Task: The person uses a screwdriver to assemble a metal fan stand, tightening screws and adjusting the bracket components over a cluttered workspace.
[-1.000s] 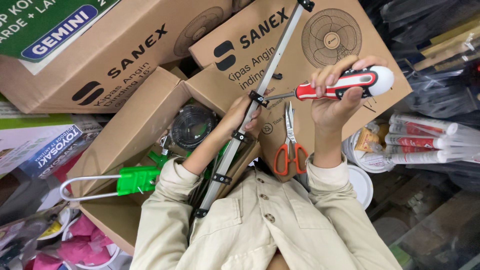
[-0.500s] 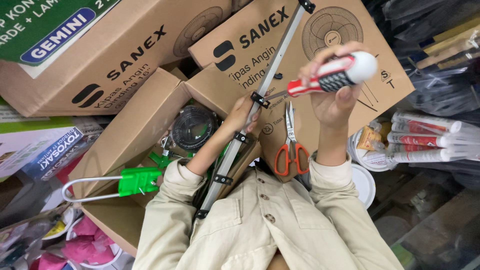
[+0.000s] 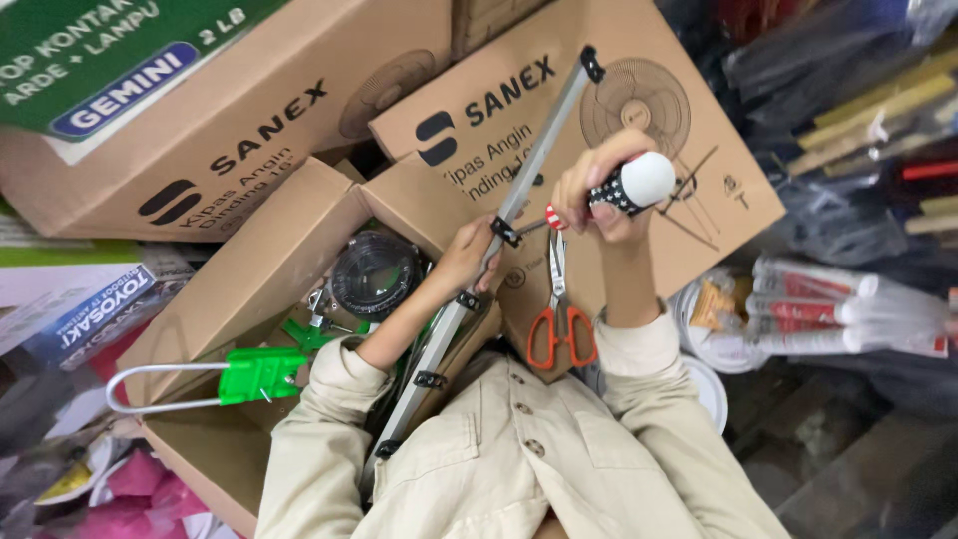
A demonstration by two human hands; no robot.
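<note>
So far left you had that green clip with the wire loop (image 3: 261, 373) sticking out of the open cardboard box (image 3: 249, 289), near its lower-left corner. Your left hand (image 3: 469, 255) was wrapped around the long metal bar (image 3: 499, 225), which ran diagonally from your jacket up over the box flap. Orange-handled scissors (image 3: 559, 319) lay just right of the bar. Your right hand (image 3: 599, 190) was closed tight on the screwdriver (image 3: 624, 188), its tip right at a black clamp on the bar.
</note>
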